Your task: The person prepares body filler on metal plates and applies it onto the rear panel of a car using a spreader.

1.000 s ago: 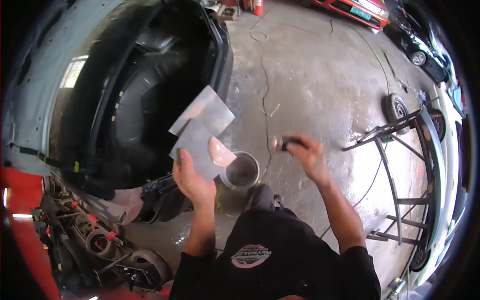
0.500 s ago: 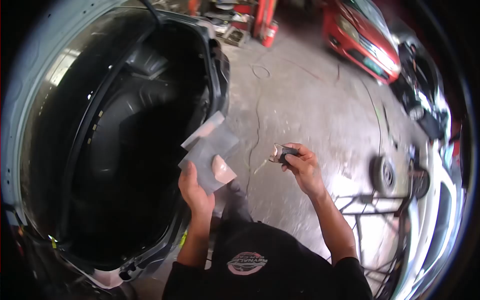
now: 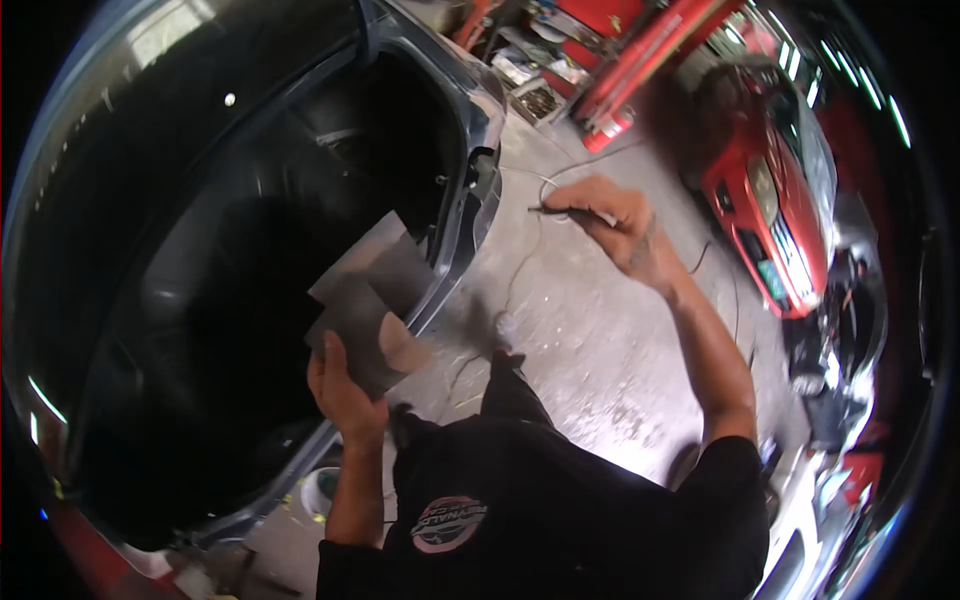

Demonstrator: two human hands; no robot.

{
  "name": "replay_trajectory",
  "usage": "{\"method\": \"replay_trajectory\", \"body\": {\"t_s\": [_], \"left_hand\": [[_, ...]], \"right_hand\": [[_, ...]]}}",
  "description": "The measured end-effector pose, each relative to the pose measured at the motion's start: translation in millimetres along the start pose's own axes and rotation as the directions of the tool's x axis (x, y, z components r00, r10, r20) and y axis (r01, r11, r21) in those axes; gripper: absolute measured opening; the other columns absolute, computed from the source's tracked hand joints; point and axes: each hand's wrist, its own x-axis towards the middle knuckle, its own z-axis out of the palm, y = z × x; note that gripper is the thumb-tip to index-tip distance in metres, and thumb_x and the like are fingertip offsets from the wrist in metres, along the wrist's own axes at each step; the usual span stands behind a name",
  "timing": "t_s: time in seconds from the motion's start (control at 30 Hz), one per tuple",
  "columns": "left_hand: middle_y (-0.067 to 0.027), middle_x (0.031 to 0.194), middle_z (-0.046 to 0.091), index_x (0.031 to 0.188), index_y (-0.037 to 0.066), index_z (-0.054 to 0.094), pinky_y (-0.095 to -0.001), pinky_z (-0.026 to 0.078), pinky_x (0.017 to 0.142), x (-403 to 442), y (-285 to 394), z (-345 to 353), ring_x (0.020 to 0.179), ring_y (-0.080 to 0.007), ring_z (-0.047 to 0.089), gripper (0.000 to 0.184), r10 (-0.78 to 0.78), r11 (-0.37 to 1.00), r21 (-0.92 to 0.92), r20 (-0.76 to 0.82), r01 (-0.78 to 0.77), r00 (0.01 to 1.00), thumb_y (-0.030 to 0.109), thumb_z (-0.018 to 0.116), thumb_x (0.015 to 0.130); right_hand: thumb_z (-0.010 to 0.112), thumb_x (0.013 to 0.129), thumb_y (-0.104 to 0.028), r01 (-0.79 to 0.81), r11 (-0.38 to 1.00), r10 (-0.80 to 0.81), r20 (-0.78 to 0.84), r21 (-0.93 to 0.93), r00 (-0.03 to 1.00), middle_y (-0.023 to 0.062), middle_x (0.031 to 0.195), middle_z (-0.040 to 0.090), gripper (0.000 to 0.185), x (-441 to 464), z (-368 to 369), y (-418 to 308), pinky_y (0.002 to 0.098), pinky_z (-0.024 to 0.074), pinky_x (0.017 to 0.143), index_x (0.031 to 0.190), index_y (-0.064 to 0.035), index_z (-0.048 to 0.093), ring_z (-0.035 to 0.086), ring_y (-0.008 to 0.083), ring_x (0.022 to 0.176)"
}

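Observation:
Wrapped round the lower edge of a grey flat mixing board (image 3: 345, 330) is my left hand (image 3: 345, 395), thumb on top. A lump of pale pink putty (image 3: 403, 345) sits on the board's right part. Another grey flat panel (image 3: 380, 255) extends past the board's upper edge; whether the two are one piece I cannot tell. My right hand (image 3: 625, 225) is raised to the right, apart from the board, its fingers pinched on a small dark spreader (image 3: 553, 210) seen nearly edge-on. The hand hides most of the spreader.
A car's open trunk (image 3: 465, 205) lies to my left. At the back stand a red post (image 3: 650, 55), a fire extinguisher (image 3: 608, 130) and a tray of small items (image 3: 537, 102). A red car (image 3: 770, 200) is at right. A thin cable (image 3: 520, 275) crosses the floor.
My right hand has moved up and away with the spreader, turning it edge-on. My left hand and the board have shifted left in view. The whole view has turned, and one foot shows forward.

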Motion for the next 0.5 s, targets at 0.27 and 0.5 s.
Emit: {"method": "replay_trajectory", "body": {"t_s": [0.27, 0.5], "left_hand": [[-0.0147, 0.128, 0.064, 0.135, -0.006, 0.056, -0.0378, 0.053, 0.099, -5, -106, 80, 0.115, -0.0245, 0.065, 0.043, 0.201, 0.934, -0.179, -0.452, -0.309, 0.869, 0.027, 0.058, 0.107], [-0.0155, 0.119, 0.066, 0.118, -0.004, 0.059, -0.0416, 0.055, 0.097, -19, -139, 119, 0.110, -0.0271, 0.067, 0.035, 0.163, 0.899, -0.149, -0.759, -0.412, 0.631, 0.026, 0.065, 0.104]], "right_hand": [[0.065, 0.086, 0.002, 0.600, 0.793, -0.473, 0.518, -0.102, 0.713, 0.0121, 0.116, 0.072, 0.032, 202, -49, 129, 0.0433, 0.0527, 0.095, 0.117, -0.0028, 0.070, 0.064, 0.0343, 0.110], [0.067, 0.080, 0.006, 0.835, 0.540, -0.593, 0.751, 0.105, 0.289, 0.0083, 0.115, 0.073, 0.032, 283, -31, 142, 0.0414, 0.0543, 0.092, 0.110, -0.0020, 0.074, 0.062, 0.0304, 0.110]]}}
